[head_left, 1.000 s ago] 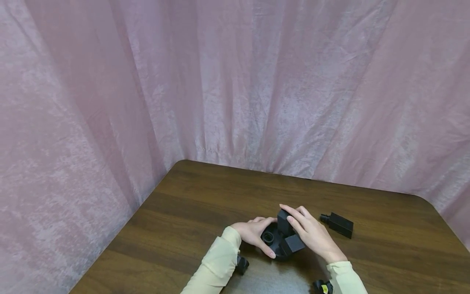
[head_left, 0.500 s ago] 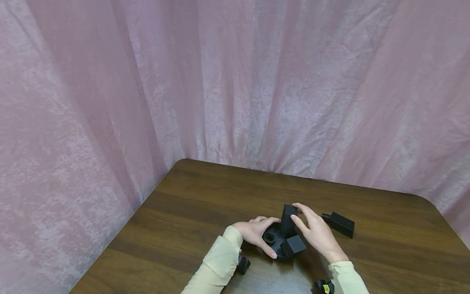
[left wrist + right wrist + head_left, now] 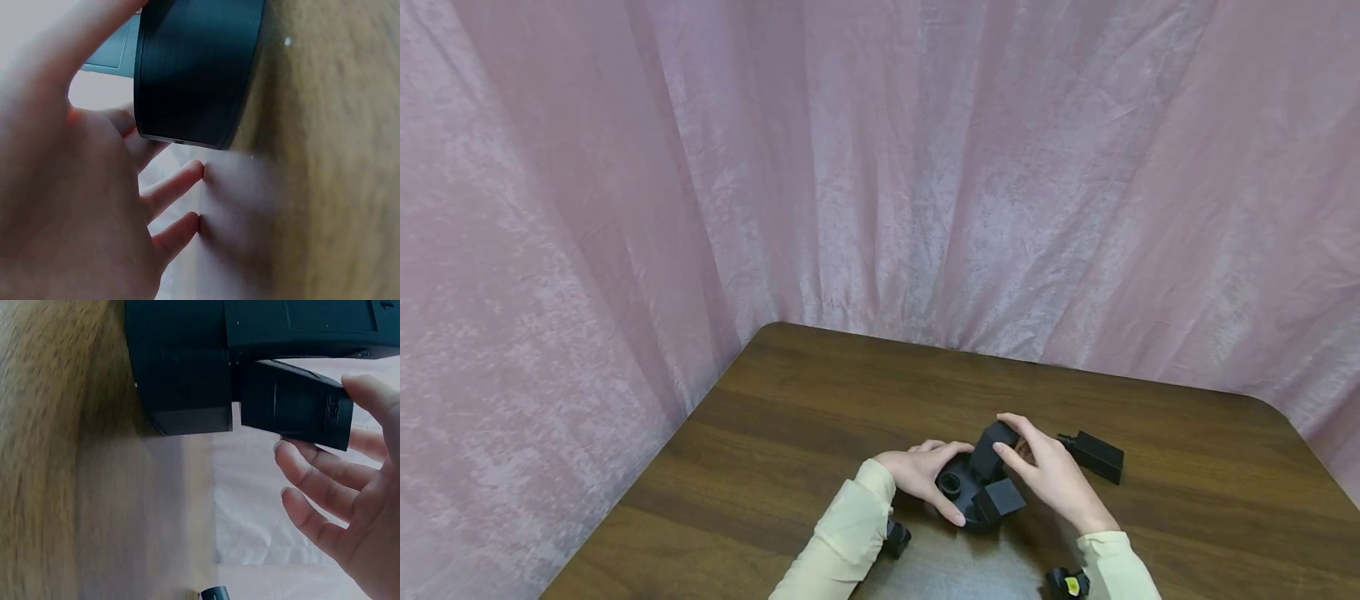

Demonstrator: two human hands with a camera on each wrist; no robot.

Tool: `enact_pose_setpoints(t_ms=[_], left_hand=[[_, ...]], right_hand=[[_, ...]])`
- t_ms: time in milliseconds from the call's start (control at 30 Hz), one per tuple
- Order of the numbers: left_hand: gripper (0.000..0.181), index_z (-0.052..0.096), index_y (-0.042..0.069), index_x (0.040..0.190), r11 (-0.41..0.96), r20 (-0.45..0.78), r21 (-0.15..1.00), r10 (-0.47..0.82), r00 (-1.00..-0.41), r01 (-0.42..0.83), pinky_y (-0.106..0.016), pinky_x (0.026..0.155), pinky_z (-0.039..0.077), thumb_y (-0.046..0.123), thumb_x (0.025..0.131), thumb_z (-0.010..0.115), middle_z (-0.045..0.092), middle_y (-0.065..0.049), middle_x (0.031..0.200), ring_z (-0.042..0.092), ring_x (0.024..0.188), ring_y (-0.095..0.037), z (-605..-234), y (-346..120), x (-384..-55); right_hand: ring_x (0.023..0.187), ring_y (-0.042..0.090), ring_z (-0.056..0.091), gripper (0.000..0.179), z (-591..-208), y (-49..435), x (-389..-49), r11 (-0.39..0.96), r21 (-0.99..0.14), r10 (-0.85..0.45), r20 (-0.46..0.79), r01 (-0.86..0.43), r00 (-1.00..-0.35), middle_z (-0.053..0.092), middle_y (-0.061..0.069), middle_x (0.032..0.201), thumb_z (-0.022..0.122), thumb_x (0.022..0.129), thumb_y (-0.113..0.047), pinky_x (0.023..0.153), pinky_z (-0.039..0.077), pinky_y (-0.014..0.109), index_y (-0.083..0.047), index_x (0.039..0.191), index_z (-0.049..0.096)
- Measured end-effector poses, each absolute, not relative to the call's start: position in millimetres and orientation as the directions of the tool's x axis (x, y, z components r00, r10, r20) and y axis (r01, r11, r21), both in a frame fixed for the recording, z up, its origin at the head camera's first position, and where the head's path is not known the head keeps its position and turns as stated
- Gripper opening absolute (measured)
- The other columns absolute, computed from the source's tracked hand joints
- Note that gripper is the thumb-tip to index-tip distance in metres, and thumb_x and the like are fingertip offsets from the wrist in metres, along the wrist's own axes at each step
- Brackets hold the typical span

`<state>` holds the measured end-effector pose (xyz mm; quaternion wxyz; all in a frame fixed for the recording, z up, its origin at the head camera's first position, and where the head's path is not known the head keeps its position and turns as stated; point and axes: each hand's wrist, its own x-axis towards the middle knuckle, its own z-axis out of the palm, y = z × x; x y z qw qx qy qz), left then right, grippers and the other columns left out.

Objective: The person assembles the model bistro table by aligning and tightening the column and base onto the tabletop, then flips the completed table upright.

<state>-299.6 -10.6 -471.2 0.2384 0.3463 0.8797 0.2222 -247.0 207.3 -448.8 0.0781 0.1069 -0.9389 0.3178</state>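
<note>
A round black base with a ring-shaped socket rests on the table. My left hand holds it from the left, thumb at the near side and fingers at the far side. In the left wrist view the base's curved side wall lies against that hand. Between thumb and fingers, my right hand grips a black rectangular block standing upright at the base's far side. Its lower end is hidden in the head view. A second black block stands on the near right part of the base.
A loose black block with a round threaded-looking end lies on the brown wooden table, right of my right hand. Pink curtains hang behind and left of the table. Wrist cameras sit under both forearms.
The gripped block has turned on the base, and its faces now point another way. My right hand first shifted right and regripped it. The left hand and base have stayed nearly still.
</note>
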Motion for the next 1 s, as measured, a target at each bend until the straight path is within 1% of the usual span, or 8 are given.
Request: enact_pose_setpoints(t_ms=[67, 133, 233, 400, 633, 733, 867, 1000], left_hand=[[0.092, 0.016, 0.046, 0.136, 0.661, -0.266, 0.557, 0.715, -0.646, 0.503, -0.045, 0.100, 0.029, 0.056, 0.064, 0.071, 0.027, 0.008, 0.142, 0.022, 0.133, -0.015, -471.2, -10.6, -299.8], [0.092, 0.016, 0.046, 0.136, 0.660, -0.266, 0.561, 0.715, -0.647, 0.499, -0.045, 0.100, 0.030, 0.056, 0.064, 0.072, 0.027, 0.008, 0.142, 0.022, 0.132, -0.015, -470.8, -10.7, -299.7], [0.092, 0.016, 0.047, 0.135, 0.660, -0.266, 0.564, 0.714, -0.648, 0.496, -0.044, 0.099, 0.031, 0.055, 0.063, 0.072, 0.026, 0.008, 0.142, 0.022, 0.132, -0.015, -470.4, -11.0, -299.3], [0.091, 0.016, 0.048, 0.134, 0.659, -0.265, 0.565, 0.715, -0.647, 0.497, -0.044, 0.098, 0.031, 0.056, 0.063, 0.072, 0.026, 0.008, 0.142, 0.022, 0.132, -0.015, -470.7, -11.3, -299.1], [0.091, 0.017, 0.047, 0.135, 0.655, -0.258, 0.561, 0.720, -0.645, 0.506, -0.044, 0.099, 0.031, 0.056, 0.063, 0.072, 0.026, 0.008, 0.142, 0.023, 0.132, -0.015, -471.1, -11.3, -299.9], [0.090, 0.017, 0.047, 0.135, 0.651, -0.254, 0.564, 0.722, -0.643, 0.508, -0.044, 0.099, 0.031, 0.054, 0.064, 0.072, 0.027, 0.008, 0.141, 0.023, 0.132, -0.016, -470.8, -11.1, -300.0], [0.090, 0.018, 0.047, 0.135, 0.648, -0.253, 0.566, 0.725, -0.641, 0.510, -0.044, 0.098, 0.031, 0.054, 0.064, 0.072, 0.027, 0.008, 0.141, 0.023, 0.132, -0.015, -470.2, -11.2, -299.6], [0.089, 0.017, 0.049, 0.135, 0.643, -0.261, 0.577, 0.729, -0.632, 0.504, -0.045, 0.097, 0.031, 0.055, 0.064, 0.072, 0.026, 0.007, 0.141, 0.023, 0.132, -0.016, -469.9, -10.9, -299.4]], right_hand=[[0.071, 0.006, 0.053, 0.047, -447.4, 209.7, -246.2, 0.776, -0.581, -0.146, 0.215, -0.246, -0.966, 0.060, -0.005, 0.082, 0.045, 0.087, -0.051, 0.061, 0.043, 0.023, -0.026, 0.127, 0.044], [0.076, 0.008, 0.057, 0.043, -445.6, 212.6, -245.6, 0.771, -0.588, -0.135, 0.225, -0.245, -0.965, 0.063, -0.004, 0.091, 0.044, 0.088, -0.050, 0.065, 0.045, 0.025, -0.026, 0.124, 0.048], [0.079, 0.012, 0.060, 0.036, -442.9, 217.8, -244.6, 0.763, -0.593, -0.122, 0.259, -0.257, -0.958, 0.065, -0.002, 0.099, 0.044, 0.091, -0.045, 0.065, 0.046, 0.025, -0.023, 0.118, 0.054], [0.071, 0.013, 0.060, 0.026, -440.0, 224.7, -243.8, 0.762, -0.585, -0.115, 0.300, -0.278, -0.947, 0.067, -0.003, 0.092, 0.050, 0.091, -0.035, 0.058, 0.043, 0.020, -0.020, 0.108, 0.061], [0.071, 0.003, 0.058, 0.023, -435.8, 227.8, -242.7, 0.791, -0.521, -0.179, 0.305, -0.321, -0.935, 0.067, -0.005, 0.093, 0.055, 0.088, -0.032, 0.062, 0.045, 0.020, -0.019, 0.107, 0.061], [0.072, 0.002, 0.059, 0.021, -433.5, 228.3, -241.4, 0.797, -0.499, -0.209, 0.301, -0.340, -0.931, 0.067, -0.007, 0.089, 0.058, 0.087, -0.030, 0.063, 0.046, 0.020, -0.019, 0.105, 0.060], [0.073, 0.000, 0.059, 0.018, -431.3, 229.1, -239.8, 0.793, -0.494, -0.232, 0.296, -0.357, -0.927, 0.066, -0.011, 0.084, 0.060, 0.085, -0.033, 0.064, 0.047, 0.021, -0.021, 0.099, 0.060], [0.071, -0.003, 0.055, 0.015, -430.8, 230.6, -238.6, 0.782, -0.498, -0.261, 0.283, -0.374, -0.923, 0.062, -0.016, 0.080, 0.059, 0.084, -0.037, 0.065, 0.046, 0.021, -0.025, 0.093, 0.060]])
